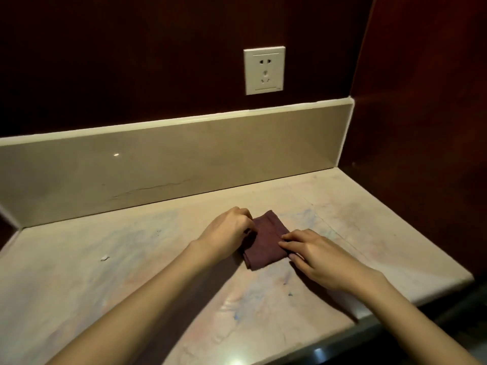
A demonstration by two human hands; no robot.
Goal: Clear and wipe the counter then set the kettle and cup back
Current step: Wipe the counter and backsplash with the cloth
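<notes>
A small dark maroon cloth (266, 241), folded into a rectangle, lies on the pale marbled counter (131, 272) near its middle. My left hand (226, 233) is at the cloth's left edge with its fingers curled and pinching the fabric. My right hand (316, 254) lies at the cloth's right edge, its straight fingers pressing the fold down. No kettle or cup is in view.
A beige backsplash (171, 164) runs along the back, with a white wall socket (264, 70) above it on dark red panelling. A small white scrap (105, 258) lies on the counter at the left. The counter's rounded front edge (448, 284) runs at the right.
</notes>
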